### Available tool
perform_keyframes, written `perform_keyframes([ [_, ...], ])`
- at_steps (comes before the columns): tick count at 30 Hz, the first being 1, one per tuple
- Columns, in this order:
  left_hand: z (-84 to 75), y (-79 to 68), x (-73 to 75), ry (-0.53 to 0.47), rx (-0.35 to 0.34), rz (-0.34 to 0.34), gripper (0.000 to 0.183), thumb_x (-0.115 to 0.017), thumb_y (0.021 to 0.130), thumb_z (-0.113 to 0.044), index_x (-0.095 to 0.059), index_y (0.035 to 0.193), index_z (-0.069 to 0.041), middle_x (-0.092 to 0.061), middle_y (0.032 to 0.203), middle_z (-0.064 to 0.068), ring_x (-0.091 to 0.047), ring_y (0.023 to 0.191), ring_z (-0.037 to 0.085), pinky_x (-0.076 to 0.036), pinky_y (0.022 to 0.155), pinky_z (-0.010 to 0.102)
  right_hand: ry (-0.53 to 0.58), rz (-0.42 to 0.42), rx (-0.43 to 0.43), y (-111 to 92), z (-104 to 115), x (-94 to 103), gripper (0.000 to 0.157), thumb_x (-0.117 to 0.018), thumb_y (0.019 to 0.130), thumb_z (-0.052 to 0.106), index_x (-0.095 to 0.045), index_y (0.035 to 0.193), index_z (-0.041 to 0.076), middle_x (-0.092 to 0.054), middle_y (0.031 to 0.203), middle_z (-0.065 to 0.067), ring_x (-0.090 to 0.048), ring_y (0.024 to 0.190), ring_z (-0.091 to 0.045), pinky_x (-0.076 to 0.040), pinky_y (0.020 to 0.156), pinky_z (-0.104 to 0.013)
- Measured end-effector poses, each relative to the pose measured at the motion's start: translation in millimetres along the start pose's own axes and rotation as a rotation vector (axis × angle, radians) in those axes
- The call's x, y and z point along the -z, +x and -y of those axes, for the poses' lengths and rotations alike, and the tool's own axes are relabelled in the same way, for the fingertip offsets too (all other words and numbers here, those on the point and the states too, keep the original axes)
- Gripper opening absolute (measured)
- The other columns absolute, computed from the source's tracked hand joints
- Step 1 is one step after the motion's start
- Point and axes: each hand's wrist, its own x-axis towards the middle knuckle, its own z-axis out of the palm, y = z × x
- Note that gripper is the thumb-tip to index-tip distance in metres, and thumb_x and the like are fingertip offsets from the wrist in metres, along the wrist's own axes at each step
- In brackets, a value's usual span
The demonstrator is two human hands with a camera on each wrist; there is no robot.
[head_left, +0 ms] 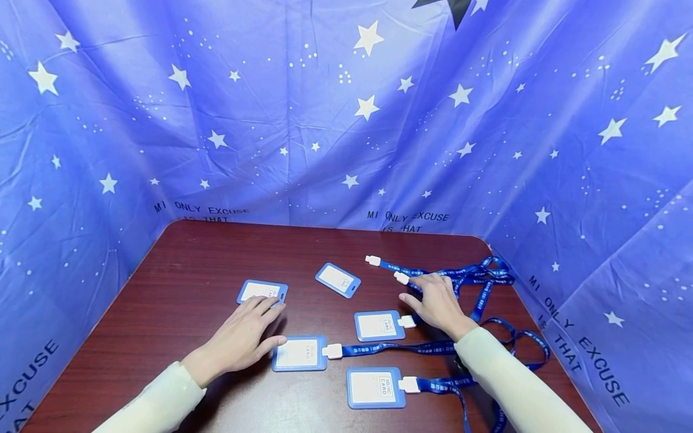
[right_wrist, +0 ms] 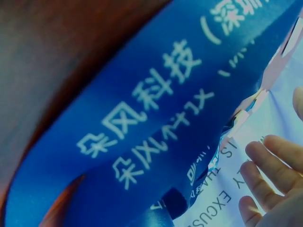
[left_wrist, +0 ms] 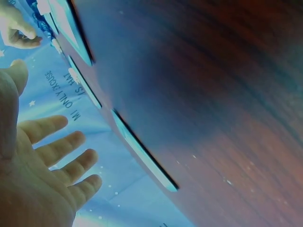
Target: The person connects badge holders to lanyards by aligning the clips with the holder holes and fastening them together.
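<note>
Pale sleeves (head_left: 511,379) (greenish cream, perhaps)

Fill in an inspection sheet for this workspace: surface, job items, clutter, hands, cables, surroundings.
Surface: dark red-brown table with a wood-grain look.
Job's things: three card holders joined to white clips on blue lanyards; two loose holders; two free clips on lanyards. Lanyards loop and overlap at the right.
Clutter: nothing seen.
Hands: left hand is open, its fingertips overlapping the leftmost loose holder in the head view; right hand is open beside the nearer free clip. Whether the right one touches the lanyard there is unclear.
Cables: nothing seen.
Surroundings: blue-violet drape with white stars and black lettering, behind and at both sides.
</note>
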Motion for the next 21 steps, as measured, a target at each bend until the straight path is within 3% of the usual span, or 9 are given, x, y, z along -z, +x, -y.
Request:
perform_keyframes([
  [21, 2.5, -7.0, -0.3, 0.027, -0.02, 0.018, 0.062, -0.071, 0.095, -0.045, -0.062, 0.137, 0.0, -0.06, 0.137, 0.02, -0.053, 0.13, 0.04, -0.038, 0.113, 0.058, -0.05, 0.044, -0.087, 18, -6, -4.1, 0.051, -0.08, 0.089, 0.039, -0.072, 0.122, 0.001, -0.072, 0.118, -0.018, -0.057, 0.109, -0.035, -0.037, 0.089, -0.05],
])
